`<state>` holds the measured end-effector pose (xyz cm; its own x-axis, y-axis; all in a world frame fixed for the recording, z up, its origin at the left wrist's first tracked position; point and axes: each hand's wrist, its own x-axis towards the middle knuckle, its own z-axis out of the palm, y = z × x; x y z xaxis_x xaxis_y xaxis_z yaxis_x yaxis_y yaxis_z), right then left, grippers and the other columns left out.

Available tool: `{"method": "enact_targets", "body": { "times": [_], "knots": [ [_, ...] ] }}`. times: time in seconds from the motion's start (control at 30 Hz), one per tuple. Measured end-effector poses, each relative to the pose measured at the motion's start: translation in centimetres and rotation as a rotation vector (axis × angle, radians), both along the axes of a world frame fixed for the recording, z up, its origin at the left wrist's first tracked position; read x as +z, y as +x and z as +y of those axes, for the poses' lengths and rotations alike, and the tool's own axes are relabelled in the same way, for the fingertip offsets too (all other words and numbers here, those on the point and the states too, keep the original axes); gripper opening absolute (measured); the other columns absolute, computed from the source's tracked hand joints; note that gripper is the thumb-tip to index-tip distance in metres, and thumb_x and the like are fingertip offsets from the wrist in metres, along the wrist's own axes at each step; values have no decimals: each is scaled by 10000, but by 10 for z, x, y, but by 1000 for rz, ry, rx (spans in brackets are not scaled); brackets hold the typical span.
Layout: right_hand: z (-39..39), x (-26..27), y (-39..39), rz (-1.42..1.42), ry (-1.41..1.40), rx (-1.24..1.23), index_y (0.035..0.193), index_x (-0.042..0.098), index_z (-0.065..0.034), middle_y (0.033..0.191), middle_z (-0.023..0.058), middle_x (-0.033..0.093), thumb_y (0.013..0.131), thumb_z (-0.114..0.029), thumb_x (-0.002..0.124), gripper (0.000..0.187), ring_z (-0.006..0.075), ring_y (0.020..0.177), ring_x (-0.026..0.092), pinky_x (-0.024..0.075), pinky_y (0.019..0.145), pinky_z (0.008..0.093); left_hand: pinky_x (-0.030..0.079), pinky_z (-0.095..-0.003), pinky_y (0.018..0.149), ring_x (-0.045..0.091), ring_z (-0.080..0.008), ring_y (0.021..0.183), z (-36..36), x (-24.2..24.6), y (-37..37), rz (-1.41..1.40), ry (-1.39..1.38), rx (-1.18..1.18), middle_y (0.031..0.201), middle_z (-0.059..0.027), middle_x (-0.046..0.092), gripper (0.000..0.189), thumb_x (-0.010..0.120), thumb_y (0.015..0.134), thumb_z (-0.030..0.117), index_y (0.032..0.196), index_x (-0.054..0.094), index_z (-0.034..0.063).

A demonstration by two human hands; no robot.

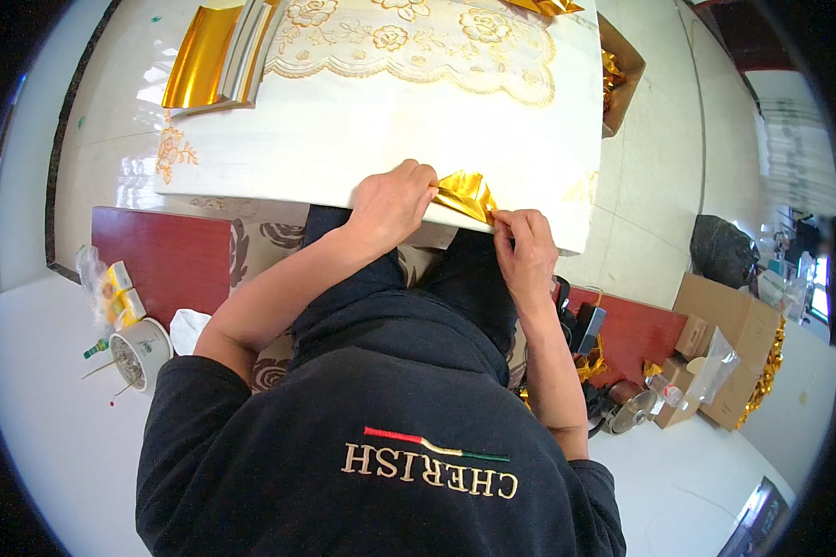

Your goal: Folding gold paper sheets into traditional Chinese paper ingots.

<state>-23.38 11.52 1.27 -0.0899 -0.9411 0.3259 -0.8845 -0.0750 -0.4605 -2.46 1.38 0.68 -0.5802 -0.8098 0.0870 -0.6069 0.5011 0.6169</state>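
A folded piece of gold foil paper lies at the near edge of the white table, held between my two hands. My left hand pinches its left end with thumb and fingers. At the lower right corner, my right hand grips the foil between thumb and fingertips. The foil has creased, slanted faces and a pointed outline. Toward the far left of the table sits a stack of gold foil sheets, slightly curled. Another folded gold piece is partly visible at the top edge.
A scalloped lace cloth with embroidered flowers covers the far table. Beyond the right edge stands a cardboard box holding gold pieces. Red benches flank me. At right are a larger cardboard box and a black bag; a white bucket stands left.
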Motion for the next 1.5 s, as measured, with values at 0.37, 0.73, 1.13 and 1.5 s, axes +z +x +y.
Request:
{"method": "enact_targets", "body": {
  "times": [0.37,0.73,1.13,1.5],
  "knots": [
    [-1,-1,1,29,-7,-33,939,673,-106,862,67,598,807,-61,719,147,253,817,613,518,671,373,531,-408,620,639,-308,733,8,-1,-6,-145,-74,28,936,-105,579,159,622,942,217,1037,579,96],
    [-4,-1,-4,23,-14,-10,918,656,-83,842,74,586,801,-73,701,125,248,759,625,520,632,374,515,-372,629,605,-254,789,15,-12,-1,-124,-344,100,859,-79,520,139,659,898,207,929,573,102],
    [-6,-9,-4,70,-107,35,892,614,-104,819,71,563,802,-115,698,123,260,768,611,521,605,386,289,-521,1154,379,-348,1413,60,-24,-26,-50,-467,-224,1484,-190,435,532,665,867,270,1321,548,19],
    [-7,-14,-5,97,-192,-15,866,631,-110,808,59,576,818,-115,703,87,245,745,634,537,610,371,162,-589,1184,203,-346,1502,82,-25,-44,-267,-335,-144,1592,-191,272,770,676,883,430,1492,389,56]
  ]
}}
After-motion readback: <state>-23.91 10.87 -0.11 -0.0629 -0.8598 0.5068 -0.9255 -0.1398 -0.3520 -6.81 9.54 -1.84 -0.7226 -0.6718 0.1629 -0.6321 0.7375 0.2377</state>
